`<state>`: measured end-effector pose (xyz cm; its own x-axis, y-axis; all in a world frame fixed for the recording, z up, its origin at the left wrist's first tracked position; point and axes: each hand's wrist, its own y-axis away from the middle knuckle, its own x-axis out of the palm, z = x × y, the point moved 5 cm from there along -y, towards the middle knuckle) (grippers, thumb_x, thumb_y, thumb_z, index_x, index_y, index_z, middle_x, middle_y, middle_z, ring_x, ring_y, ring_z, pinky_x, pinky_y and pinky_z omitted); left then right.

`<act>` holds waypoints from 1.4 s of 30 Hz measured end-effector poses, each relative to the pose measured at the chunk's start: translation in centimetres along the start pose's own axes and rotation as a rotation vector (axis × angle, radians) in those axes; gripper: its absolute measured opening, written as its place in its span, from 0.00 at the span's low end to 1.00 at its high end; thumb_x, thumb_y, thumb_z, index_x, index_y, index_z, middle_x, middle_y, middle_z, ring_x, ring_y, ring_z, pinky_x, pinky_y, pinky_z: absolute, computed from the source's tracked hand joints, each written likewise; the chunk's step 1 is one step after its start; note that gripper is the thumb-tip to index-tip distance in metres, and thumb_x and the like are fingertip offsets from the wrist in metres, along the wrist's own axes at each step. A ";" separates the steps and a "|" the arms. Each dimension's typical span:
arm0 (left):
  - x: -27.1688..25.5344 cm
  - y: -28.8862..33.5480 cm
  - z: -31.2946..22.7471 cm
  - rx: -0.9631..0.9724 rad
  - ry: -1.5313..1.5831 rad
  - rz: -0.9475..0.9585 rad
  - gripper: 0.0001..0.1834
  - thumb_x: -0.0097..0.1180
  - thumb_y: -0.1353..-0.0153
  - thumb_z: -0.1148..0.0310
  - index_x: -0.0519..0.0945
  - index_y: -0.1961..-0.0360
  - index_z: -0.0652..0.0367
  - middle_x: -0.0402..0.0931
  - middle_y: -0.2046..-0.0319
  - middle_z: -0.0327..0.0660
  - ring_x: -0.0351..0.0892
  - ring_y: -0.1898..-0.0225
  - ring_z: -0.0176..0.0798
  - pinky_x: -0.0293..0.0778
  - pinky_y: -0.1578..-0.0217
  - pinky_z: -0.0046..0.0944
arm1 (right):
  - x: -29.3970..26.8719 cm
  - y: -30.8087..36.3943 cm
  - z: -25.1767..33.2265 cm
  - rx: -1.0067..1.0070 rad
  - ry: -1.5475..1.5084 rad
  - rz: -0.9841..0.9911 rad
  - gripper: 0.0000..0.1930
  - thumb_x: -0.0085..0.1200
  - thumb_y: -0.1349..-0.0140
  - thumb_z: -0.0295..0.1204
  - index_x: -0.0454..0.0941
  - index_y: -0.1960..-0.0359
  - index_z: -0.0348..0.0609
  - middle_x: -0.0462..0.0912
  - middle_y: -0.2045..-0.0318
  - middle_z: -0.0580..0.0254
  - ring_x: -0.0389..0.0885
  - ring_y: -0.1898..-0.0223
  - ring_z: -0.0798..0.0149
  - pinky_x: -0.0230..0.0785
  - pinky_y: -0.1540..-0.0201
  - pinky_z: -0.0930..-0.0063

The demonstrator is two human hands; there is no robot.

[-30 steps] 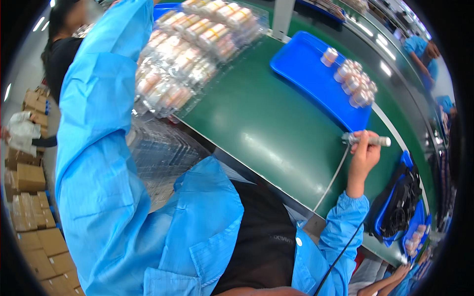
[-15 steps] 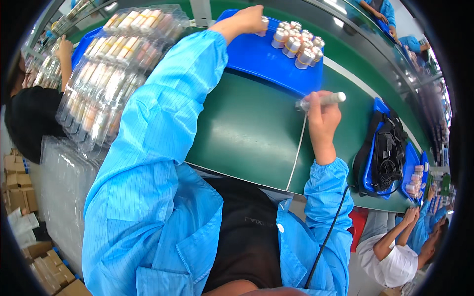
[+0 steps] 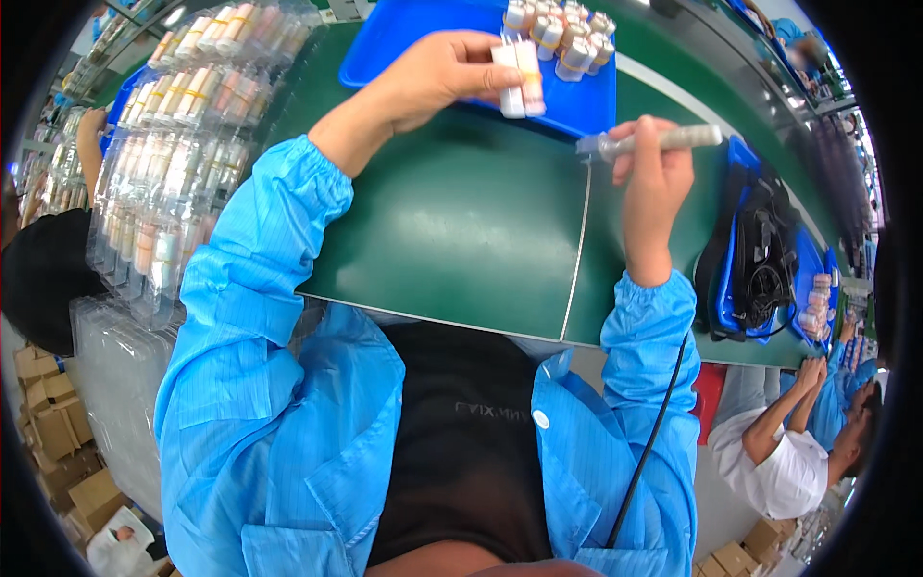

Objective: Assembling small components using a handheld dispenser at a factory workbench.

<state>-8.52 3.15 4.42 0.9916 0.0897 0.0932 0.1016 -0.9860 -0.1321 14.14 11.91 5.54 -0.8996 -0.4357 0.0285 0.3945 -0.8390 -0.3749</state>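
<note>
My left hand (image 3: 428, 82) pinches a small bundle of white and pinkish cylinders (image 3: 519, 82) with a yellowish band round it. The bundle hangs over the near edge of a blue tray (image 3: 385, 43). Several similar banded bundles (image 3: 575, 53) stand together at the tray's right side. My right hand (image 3: 658, 173) is closed round a pale stick-like tool (image 3: 687, 137) with a thick light handle and a translucent, blurred end pointing left toward the bundle. The tool's tip and the bundle are apart.
Stacked clear plastic trays (image 3: 173, 173) of banded cylinders rise at left. A green worktable (image 3: 452, 231) lies below my hands. At right, a blue bin (image 3: 731, 288) holds a black strap and cables. Other people sit at both sides; cardboard boxes (image 3: 53, 423) stand at lower left.
My left hand has come back from the far part of the tray toward me, bringing the bundle. My right hand has moved slightly up and right with the tool.
</note>
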 end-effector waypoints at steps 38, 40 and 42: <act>6.9 3.6 3.1 0.196 -0.778 -0.032 0.29 0.77 0.54 0.61 0.78 0.53 0.61 0.79 0.60 0.41 0.79 0.64 0.36 0.78 0.62 0.34 | 0.9 1.4 1.8 -0.087 0.010 0.122 0.09 0.57 0.32 0.32 0.73 0.62 0.39 0.84 0.73 0.61 0.71 0.82 0.80 0.62 0.81 0.85; 6.9 3.6 3.1 0.197 -0.771 -0.030 0.29 0.77 0.54 0.61 0.78 0.53 0.61 0.79 0.60 0.41 0.79 0.64 0.36 0.78 0.62 0.34 | 0.9 1.4 1.6 -0.076 0.025 0.120 0.09 0.57 0.32 0.32 0.73 0.62 0.40 0.84 0.73 0.61 0.71 0.81 0.80 0.63 0.80 0.85; 6.9 3.5 3.1 0.177 -0.773 -0.021 0.29 0.77 0.54 0.61 0.78 0.53 0.61 0.79 0.60 0.41 0.79 0.64 0.36 0.78 0.62 0.34 | 0.9 1.4 1.4 -0.065 0.041 0.118 0.09 0.58 0.33 0.32 0.73 0.62 0.40 0.84 0.74 0.62 0.72 0.81 0.80 0.63 0.80 0.85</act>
<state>-1.09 0.73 1.50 0.7575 0.2438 -0.6056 0.0677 -0.9520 -0.2985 14.14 9.91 6.33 -0.8549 -0.5157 -0.0565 0.4865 -0.7592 -0.4324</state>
